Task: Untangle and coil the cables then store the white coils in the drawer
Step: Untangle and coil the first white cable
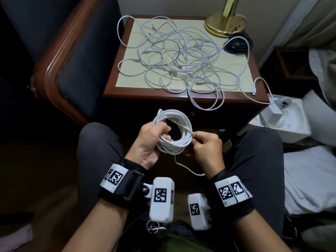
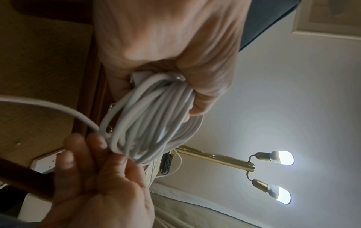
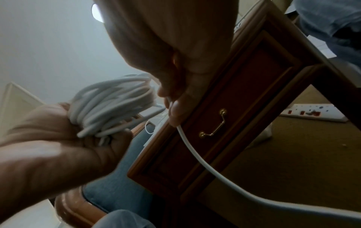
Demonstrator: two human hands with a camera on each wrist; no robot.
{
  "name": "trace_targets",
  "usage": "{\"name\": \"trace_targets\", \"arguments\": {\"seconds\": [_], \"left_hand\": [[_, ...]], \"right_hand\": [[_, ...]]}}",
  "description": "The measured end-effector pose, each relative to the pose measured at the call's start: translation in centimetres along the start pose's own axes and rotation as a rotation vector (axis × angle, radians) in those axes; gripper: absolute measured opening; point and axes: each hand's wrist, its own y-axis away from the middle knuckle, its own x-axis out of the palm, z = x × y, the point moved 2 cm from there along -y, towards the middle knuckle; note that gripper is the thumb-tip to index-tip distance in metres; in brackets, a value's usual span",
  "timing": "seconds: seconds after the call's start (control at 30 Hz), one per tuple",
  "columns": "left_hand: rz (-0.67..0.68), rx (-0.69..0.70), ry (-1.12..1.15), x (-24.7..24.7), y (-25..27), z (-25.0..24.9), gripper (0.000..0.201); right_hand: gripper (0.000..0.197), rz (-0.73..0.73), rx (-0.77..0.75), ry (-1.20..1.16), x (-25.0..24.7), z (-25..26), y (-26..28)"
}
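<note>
A person's left hand (image 1: 151, 140) grips a white coil (image 1: 172, 131) of several loops above the knees, while the right hand (image 1: 207, 148) pinches its loose tail (image 1: 189, 170). Behind, tangled white cables (image 1: 178, 59) sprawl across the nightstand (image 1: 181, 94), beside a black coil (image 1: 238, 43) and brass lamp base (image 1: 224, 23). The drawer (image 3: 224, 115) stands closed.

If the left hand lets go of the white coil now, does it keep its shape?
Probably not. The white coil has no tie visible; only the left hand bunches its loops. It looks floppy and light, so the loops would likely spring apart. The loose tail pinched by the right hand would unwind first.
</note>
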Motion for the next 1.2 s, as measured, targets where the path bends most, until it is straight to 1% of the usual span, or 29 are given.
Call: {"name": "trace_targets", "arguments": {"seconds": [0.07, 0.13, 0.17, 0.33, 0.4, 0.47, 0.5, 0.53, 0.6, 0.67, 0.73, 0.8, 0.9, 1.03, 1.07, 1.13, 1.2], "left_hand": [[-0.010, -0.018, 0.015, 0.3, 0.0, 0.3, 0.028], [-0.027, -0.037, 0.023, 0.4, -0.1, 0.4, 0.026], [-0.035, -0.046, 0.022, 0.5, -0.1, 0.5, 0.024], [-0.044, -0.097, 0.057, 0.4, -0.3, 0.7, 0.021], [-0.044, -0.109, 0.051, 0.4, -0.3, 0.6, 0.022], [-0.048, -0.114, 0.058, 0.2, -0.3, 0.6, 0.022], [-0.049, -0.115, 0.068, 0.2, -0.3, 0.5, 0.021], [-0.046, -0.117, 0.080, 0.2, -0.3, 0.5, 0.021], [-0.041, -0.122, 0.094, 0.3, -0.3, 0.5, 0.020], [-0.033, -0.124, 0.094, 0.3, -0.2, 0.5, 0.020], [-0.023, -0.120, 0.082, 0.4, -0.1, 0.5, 0.019], [-0.023, -0.109, 0.049, 0.4, -0.2, 0.4, 0.020], [-0.065, -0.068, -0.065, 0.2, -0.2, 0.3, 0.022], [-0.126, 0.027, -0.297, 0.1, -0.1, 0.9, 0.010], [-0.131, 0.046, -0.346, 0.1, -0.1, 1.1, 0.007], [-0.123, 0.050, -0.420, 0.1, -0.1, 1.6, 0.014], [-0.098, 0.008, -0.458, 0.0, -0.3, 2.2, 0.015]], "right_hand": [[0.028, 0.043, 0.057, -0.115, 0.1, 0.1, 0.2], [0.017, 0.126, 0.127, -0.263, 0.1, 0.3, 0.5], [0.016, 0.166, 0.151, -0.316, 0.1, 0.4, 0.6], [0.017, 0.259, 0.223, -0.449, 0.4, 0.0, 1.0], [0.023, 0.296, 0.282, -0.583, 0.3, -0.1, 1.1], [0.034, 0.313, 0.333, -0.687, -0.1, -0.1, 1.1], [0.039, 0.319, 0.344, -0.694, -0.2, -0.1, 1.0], [0.040, 0.326, 0.347, -0.670, -0.3, 0.0, 1.0], [0.029, 0.315, 0.316, -0.584, -0.3, 0.3, 1.1], [0.029, 0.276, 0.266, -0.538, -0.1, 0.5, 1.2], [0.029, 0.283, 0.236, -0.537, 0.2, 0.7, 1.4], [0.025, 0.282, 0.247, -0.543, 0.2, 0.6, 1.4], [0.014, 0.261, 0.312, -0.565, 0.0, 0.1, 1.1], [0.009, 0.250, 0.397, -0.610, 0.2, -0.2, 1.0], [0.008, 0.247, 0.432, -0.658, 0.2, -0.1, 1.0], [0.013, 0.240, 0.517, -0.821, 0.2, -0.1, 1.0], [0.006, 0.253, 0.561, -0.959, 0.2, 0.1, 0.9]]}}
